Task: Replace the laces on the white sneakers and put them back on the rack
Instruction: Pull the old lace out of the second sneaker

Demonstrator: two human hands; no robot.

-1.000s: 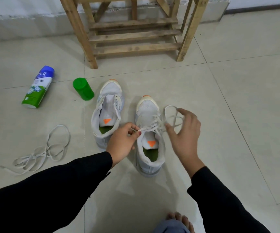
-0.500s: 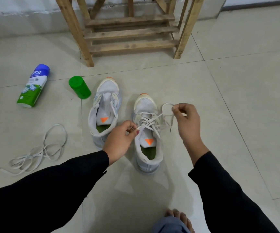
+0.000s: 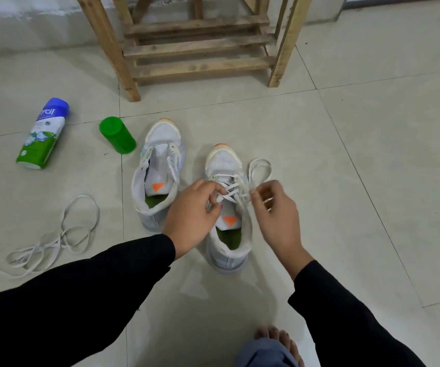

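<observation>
Lace [image 3: 237,182] already crosses the front eyelets of the nearer sneaker [image 3: 223,161], which stands on the floor [image 3: 346,181] with its toe toward the rack [image 3: 200,46] and its heel toward you, so the eyelets face up within easy reach. The other sneaker [image 3: 162,144] stands just beside it, unlaced. You hold the lace taut between both hands, probably to even it out. Your left hand [image 3: 192,215] has its fingers [image 3: 215,190] curled and pinching one strand over the tongue. Your right hand [image 3: 274,213] pinches the other strand, a slack loop hanging past it. A loose lace [image 3: 55,239] lies well apart at your left.
</observation>
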